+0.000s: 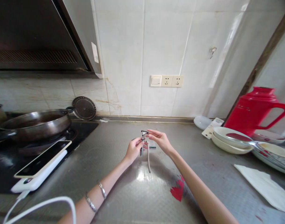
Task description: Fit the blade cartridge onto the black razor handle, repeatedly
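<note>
A dimpled steel tabletop (123, 193) meets glossy white wall tiles. Above its middle, the left hand (133, 150) has its fingers clamped on a slim metal tool (143, 141); the right hand (161, 140) pinches the tool's top with fingers together.

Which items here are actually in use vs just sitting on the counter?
In use:
- small metal tool, held upright over the counter
- left hand, gripping its lower part
- right hand, fingers at its top

Lying about:
- phone on a power bank
- wok
- red jug
- stacked bowls
- white cloth
</note>
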`<state>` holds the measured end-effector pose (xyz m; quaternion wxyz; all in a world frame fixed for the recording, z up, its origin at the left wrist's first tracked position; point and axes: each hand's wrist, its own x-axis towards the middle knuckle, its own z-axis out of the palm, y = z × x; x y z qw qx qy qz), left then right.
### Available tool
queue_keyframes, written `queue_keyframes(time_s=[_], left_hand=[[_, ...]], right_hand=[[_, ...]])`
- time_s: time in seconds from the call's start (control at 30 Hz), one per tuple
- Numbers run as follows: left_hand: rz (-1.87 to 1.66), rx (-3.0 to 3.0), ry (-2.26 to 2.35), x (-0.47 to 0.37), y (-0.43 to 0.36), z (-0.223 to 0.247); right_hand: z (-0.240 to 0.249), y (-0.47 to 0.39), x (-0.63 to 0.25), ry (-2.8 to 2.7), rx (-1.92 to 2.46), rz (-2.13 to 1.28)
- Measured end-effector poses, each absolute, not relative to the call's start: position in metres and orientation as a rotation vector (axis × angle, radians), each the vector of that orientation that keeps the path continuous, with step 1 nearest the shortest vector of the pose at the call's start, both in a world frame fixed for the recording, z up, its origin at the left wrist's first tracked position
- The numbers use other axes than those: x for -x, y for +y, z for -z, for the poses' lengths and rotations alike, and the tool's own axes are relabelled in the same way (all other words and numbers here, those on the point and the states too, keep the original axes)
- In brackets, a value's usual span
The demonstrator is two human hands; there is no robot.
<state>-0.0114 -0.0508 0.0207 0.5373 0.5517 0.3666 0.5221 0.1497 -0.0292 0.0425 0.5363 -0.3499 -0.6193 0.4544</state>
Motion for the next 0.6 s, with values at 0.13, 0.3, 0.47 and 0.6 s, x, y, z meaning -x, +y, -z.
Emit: queue_keyframes(time_s=[0.13,0.3,0.47,0.6], left_hand=[[-1.348,-1.352,0.841,0.019,-0.043,-0.026],[-1.368,-1.377,0.752,0.022,-0.038,-0.026],[-1.297,-1.29,0.677,0.026,-0.038,-0.028],[-1.24,-1.259,0.66,0.027,-0.039,-0.031]], right_hand=[[-0.039,-0.028,-0.15,-1.358,0.99,-1.062],[-0.04,-0.032,-0.145,-1.589,1.138,-1.092],[-0.04,-0.042,-0.133,-1.752,1.025,-1.272],[-0.038,-0.045,-0.13,-1.708,0.944,-1.376]])
